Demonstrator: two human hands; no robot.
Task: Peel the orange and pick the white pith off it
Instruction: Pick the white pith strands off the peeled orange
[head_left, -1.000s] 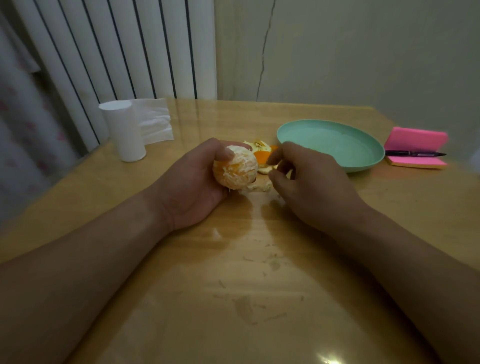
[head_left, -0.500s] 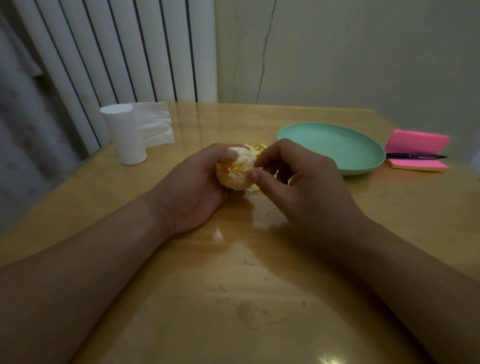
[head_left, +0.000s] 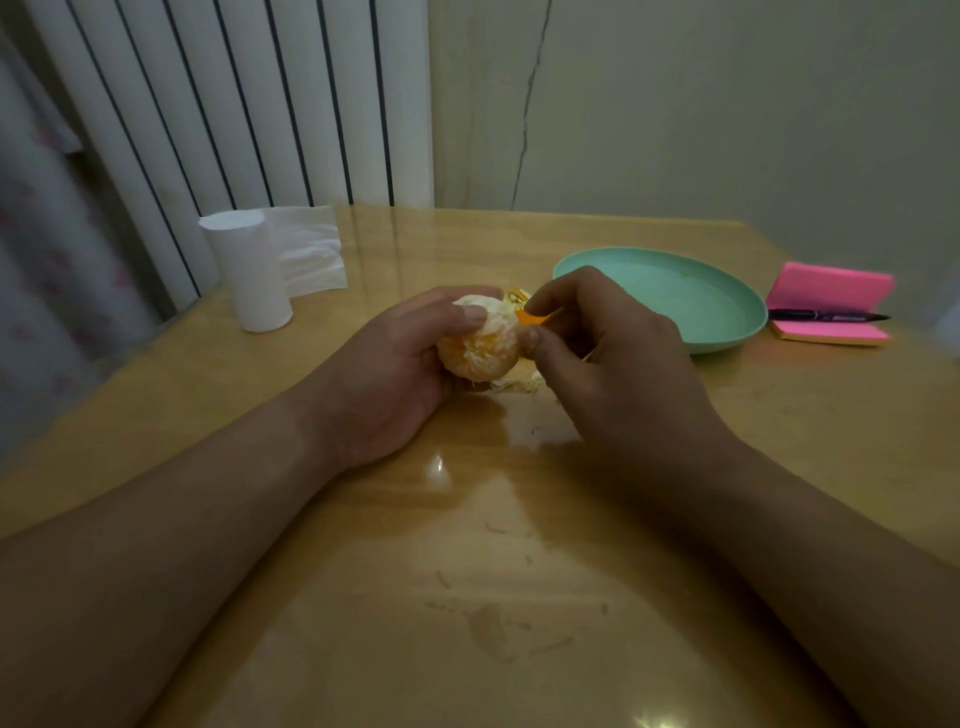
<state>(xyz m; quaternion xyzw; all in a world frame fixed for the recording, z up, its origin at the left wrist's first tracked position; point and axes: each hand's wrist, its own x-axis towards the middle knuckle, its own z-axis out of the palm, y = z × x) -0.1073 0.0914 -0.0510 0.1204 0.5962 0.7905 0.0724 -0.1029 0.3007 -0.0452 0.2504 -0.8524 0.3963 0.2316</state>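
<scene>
Glossy light-wood table (head_left: 467, 597) fills the frame. Round mint-green plastic plate (head_left: 675, 296) sits far right, well apart from the hands. Left hand (head_left: 395, 374) rests its edge on the table, fingers curled round the round peeled orange (head_left: 480, 345), thumb pressed on top, so it is clamped firmly. Right hand (head_left: 613, 364) comes in from the right, thumb and forefinger closed to a pinch against the orange's right side (what is between the tips is too small to tell). The orange sits between both hands just above the table, patchy with white pith. White tissue roll (head_left: 249, 275) stands upright far left. Pink sticky-note pad (head_left: 831, 286) lies beyond the plate, with a black pen (head_left: 826, 315) across it. Orange peel scraps (head_left: 517, 297) lie just behind the fruit.
</scene>
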